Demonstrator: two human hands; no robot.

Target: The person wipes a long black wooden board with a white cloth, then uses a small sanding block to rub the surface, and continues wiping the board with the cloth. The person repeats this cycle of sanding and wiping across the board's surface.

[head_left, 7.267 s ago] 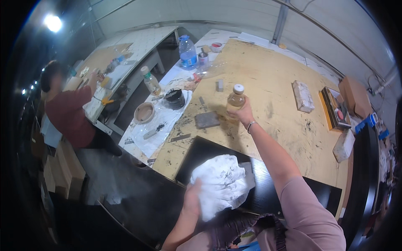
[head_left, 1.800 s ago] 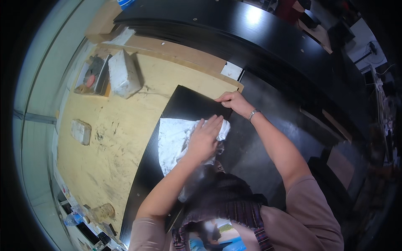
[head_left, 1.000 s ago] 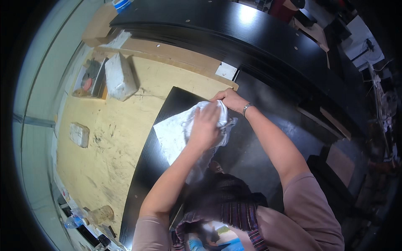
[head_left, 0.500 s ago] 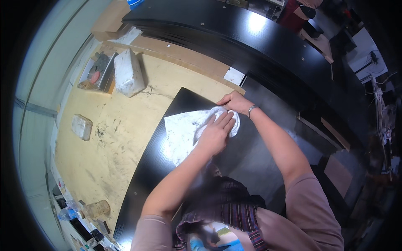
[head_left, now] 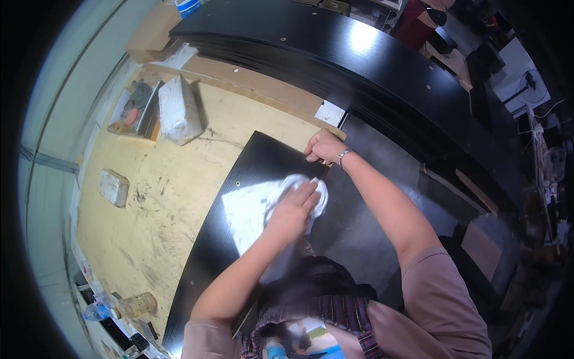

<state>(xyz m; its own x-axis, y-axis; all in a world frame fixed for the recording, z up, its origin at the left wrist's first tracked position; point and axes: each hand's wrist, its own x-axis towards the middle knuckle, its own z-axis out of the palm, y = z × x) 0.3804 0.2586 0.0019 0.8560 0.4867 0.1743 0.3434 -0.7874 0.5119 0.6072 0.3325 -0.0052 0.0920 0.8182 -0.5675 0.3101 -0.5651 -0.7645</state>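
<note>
A long black panel [head_left: 210, 239] with a faint wood grain and small holes lies across the worktable in front of me. My left hand [head_left: 292, 210] presses a smudged white cloth [head_left: 246, 209] onto its surface, the fingers bunching the cloth's right side. At the panel's far right corner, my right hand [head_left: 326, 147] has its fingers curled over the edge, apart from the cloth. Part of the panel's near end is hidden by my left arm and clothing.
Tall stacked black panels [head_left: 335, 36] stand beyond the pale tabletop [head_left: 155, 239]. On the left are a white wrapped block [head_left: 179, 110], a smaller block [head_left: 113, 188], an open box of odds and ends [head_left: 133, 110] and a jar [head_left: 139, 305]. A person [head_left: 412, 24] is at the far right.
My left hand and the cloth have slid nearer along the panel, away from my right hand. A hole once under the cloth now shows. My right hand stays at the corner.
</note>
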